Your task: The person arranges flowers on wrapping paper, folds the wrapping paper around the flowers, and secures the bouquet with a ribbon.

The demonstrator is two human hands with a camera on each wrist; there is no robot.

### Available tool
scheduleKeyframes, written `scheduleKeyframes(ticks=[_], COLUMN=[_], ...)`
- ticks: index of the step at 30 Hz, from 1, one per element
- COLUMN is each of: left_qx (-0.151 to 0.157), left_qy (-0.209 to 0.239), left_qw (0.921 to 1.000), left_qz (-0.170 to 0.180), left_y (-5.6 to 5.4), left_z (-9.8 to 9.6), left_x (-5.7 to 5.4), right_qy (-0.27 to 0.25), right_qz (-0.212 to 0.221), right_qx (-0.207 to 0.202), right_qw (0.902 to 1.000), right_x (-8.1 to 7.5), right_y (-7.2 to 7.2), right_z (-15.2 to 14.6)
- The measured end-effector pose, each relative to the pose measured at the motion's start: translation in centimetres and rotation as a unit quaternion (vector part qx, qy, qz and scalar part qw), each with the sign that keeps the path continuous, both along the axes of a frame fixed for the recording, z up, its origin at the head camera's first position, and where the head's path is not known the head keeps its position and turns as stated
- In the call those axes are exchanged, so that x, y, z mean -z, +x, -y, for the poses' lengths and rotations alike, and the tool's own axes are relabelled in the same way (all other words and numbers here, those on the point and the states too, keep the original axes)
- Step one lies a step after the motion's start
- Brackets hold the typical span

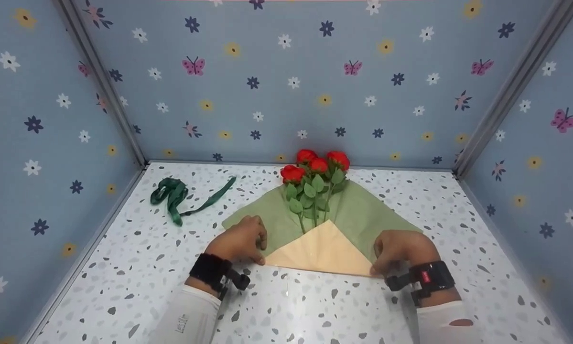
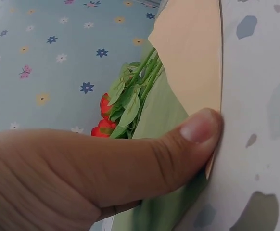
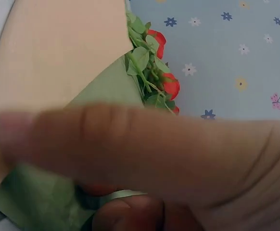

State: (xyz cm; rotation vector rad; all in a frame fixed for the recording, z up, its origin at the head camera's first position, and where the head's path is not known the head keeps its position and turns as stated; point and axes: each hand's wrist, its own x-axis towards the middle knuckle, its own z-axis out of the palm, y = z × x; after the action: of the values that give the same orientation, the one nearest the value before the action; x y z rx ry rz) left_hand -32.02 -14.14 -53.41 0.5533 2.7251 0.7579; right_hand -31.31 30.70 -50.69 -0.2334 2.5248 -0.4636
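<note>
Red artificial roses (image 1: 318,165) with green leaves and stems lie on a sheet of wrapping paper (image 1: 362,210), green on its upper face. The sheet's near edge is folded up over the lower stems, showing a peach-coloured flap (image 1: 322,248). My left hand (image 1: 241,239) grips the fold's left corner, its thumb (image 2: 197,132) on the peach edge. At the right corner, my right hand (image 1: 401,248) holds the fold with thumb and curled fingers; its thumb (image 3: 82,139) is blurred in the right wrist view. The lower stem ends are hidden under the flap.
A crumpled dark green ribbon (image 1: 171,193) lies at the back left of the speckled white table (image 1: 286,315). Blue patterned panels (image 1: 286,86) stand along the back and both sides, and the roses' heads reach close to the back panel.
</note>
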Motion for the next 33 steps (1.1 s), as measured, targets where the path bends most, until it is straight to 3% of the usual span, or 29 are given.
scheduleKeyframes(ticks=[6, 9, 12, 16, 18, 21, 29, 33], left_qx=[0.016, 0.007, -0.048, -0.156, -0.183, -0.197, -0.218, -0.229], left_qy=[-0.006, -0.017, -0.050, -0.112, -0.127, -0.112, -0.016, 0.005], left_qw=[0.9998, 0.9998, 0.9973, 0.9800, 0.9735, 0.9732, 0.9758, 0.9735], left_qz=[0.006, 0.004, -0.026, -0.054, -0.052, -0.041, -0.002, -0.003], left_y=[-0.1, -0.3, -0.7, -1.3, -1.5, -1.8, -2.5, -2.9], left_z=[0.1, 0.6, 1.5, 2.5, 2.9, 3.5, 4.7, 4.9], left_x=[-0.6, -0.9, -1.1, -0.8, -0.5, -0.1, 0.8, 0.9], right_qy=[-0.029, -0.044, -0.053, -0.053, -0.053, -0.056, -0.069, -0.072], right_qz=[0.000, -0.006, -0.010, -0.013, -0.012, -0.010, -0.017, -0.015], right_qx=[-0.015, -0.019, -0.019, -0.007, 0.003, 0.013, 0.013, 0.020], right_qw=[0.9995, 0.9988, 0.9983, 0.9985, 0.9985, 0.9983, 0.9974, 0.9971], right_x=[0.5, 0.9, 1.3, 1.7, 1.9, 1.9, 2.1, 2.1], right_y=[-0.8, -1.1, -1.2, -1.3, -1.3, -1.3, -1.4, -1.4], right_z=[-0.3, -0.2, -0.1, -0.1, -0.1, -0.1, 0.1, 0.0])
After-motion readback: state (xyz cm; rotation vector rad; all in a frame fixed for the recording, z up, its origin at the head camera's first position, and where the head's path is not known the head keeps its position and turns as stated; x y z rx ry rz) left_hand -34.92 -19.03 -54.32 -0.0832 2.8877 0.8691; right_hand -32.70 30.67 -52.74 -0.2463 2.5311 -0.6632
